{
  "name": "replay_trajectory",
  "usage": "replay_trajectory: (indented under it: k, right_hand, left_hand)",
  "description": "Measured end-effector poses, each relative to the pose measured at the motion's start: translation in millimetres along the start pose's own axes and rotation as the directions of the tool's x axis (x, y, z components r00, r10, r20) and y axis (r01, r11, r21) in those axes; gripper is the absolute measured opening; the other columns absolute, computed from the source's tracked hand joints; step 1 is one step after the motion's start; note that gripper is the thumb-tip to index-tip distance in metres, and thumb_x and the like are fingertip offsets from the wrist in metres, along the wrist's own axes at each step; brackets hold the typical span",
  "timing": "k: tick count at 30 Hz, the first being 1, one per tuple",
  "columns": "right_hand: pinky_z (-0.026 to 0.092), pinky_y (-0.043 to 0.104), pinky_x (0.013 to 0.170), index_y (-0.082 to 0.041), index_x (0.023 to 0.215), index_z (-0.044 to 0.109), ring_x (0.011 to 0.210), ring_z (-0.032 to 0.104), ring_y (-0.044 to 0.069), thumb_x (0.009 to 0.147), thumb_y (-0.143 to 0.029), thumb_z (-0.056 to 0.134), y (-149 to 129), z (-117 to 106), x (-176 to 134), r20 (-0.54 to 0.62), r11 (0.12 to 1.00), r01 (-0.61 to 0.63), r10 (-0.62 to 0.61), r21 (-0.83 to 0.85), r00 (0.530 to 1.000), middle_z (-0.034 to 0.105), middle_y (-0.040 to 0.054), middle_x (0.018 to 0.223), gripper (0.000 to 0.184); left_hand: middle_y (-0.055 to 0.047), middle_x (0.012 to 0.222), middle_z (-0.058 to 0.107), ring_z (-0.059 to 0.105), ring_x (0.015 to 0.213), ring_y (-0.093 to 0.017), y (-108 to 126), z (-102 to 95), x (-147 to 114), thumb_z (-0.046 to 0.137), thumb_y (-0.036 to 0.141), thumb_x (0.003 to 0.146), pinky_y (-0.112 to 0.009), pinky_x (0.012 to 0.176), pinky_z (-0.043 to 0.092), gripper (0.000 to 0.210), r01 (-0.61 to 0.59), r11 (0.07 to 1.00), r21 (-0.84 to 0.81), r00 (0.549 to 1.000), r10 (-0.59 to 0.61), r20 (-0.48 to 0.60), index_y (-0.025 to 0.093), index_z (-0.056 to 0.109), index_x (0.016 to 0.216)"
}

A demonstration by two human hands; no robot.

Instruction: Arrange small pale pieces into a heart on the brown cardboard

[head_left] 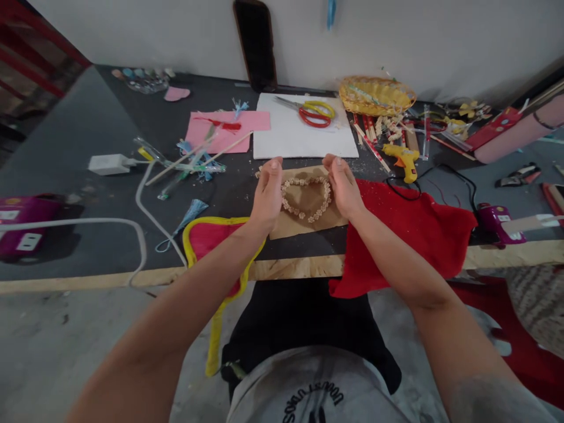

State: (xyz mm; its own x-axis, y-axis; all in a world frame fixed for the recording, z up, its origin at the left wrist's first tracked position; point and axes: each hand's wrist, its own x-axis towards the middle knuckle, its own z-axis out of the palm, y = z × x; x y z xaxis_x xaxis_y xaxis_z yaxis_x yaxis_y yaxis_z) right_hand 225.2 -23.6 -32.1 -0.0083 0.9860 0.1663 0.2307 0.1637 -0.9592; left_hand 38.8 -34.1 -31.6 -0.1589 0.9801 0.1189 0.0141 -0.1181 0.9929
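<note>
A heart-shaped outline of small beige flower-like pieces [328,202] lies on a piece of brown cardboard [286,230] near the table's front edge. My left hand [268,191] stands on edge at the heart's left side, thumb uppermost and fingers pointing away from me. On the right side, my right hand [346,187] mirrors it. Both palms face inward and frame the heart, close against it; I cannot tell whether they press on it. The fingers are mostly stretched out, and their lower parts are hidden. Nothing shows gripped in either hand.
Red felt [409,226] hangs over the front edge beside a yellow glue gun [403,160] with a black cord. Behind are scissors [315,113] on a white board [304,144], a yellow basket [376,97] and a leaning phone [255,44]. A white cable [141,194] crosses the left.
</note>
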Motion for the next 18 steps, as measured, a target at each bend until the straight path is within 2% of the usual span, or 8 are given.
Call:
replay_trajectory:
  k: [6,11,18]
  right_hand:
    - [0.036,0.056,0.122,-0.031,0.133,0.057,0.146,0.045,0.027,0.091,-0.087,0.030,2,4,-1,-0.006,0.990,0.019,-0.019,0.136,1.000,0.057,0.0050,0.145,0.076]
    - [0.036,0.058,0.122,-0.032,0.136,0.055,0.147,0.043,0.028,0.093,-0.084,0.030,8,-1,4,0.006,0.995,0.029,-0.030,0.097,1.000,0.056,0.0058,0.145,0.073]
    - [0.047,0.052,0.115,-0.031,0.135,0.051,0.134,0.058,0.027,0.094,-0.083,0.027,17,-4,19,0.080,0.998,0.004,-0.010,0.066,0.997,0.055,0.0076,0.145,0.070]
  left_hand:
    - [-0.006,0.145,0.062,0.047,0.146,-0.028,-2,2.1,-1,0.049,0.086,0.085,-0.046,0.124,0.033,0.073,-0.003,0.999,-0.044,1.000,0.003,0.009,0.028,0.065,0.125]
    - [-0.006,0.144,0.062,0.049,0.144,-0.028,-3,1.5,-3,0.049,0.085,0.086,-0.045,0.123,0.034,0.070,0.006,0.999,-0.049,1.000,-0.005,0.009,0.029,0.065,0.125]
    - [-0.008,0.141,0.064,0.052,0.141,-0.029,0,2.1,-5,0.046,0.086,0.086,-0.047,0.121,0.038,0.075,0.001,0.999,-0.036,1.000,-0.001,0.008,0.026,0.066,0.126]
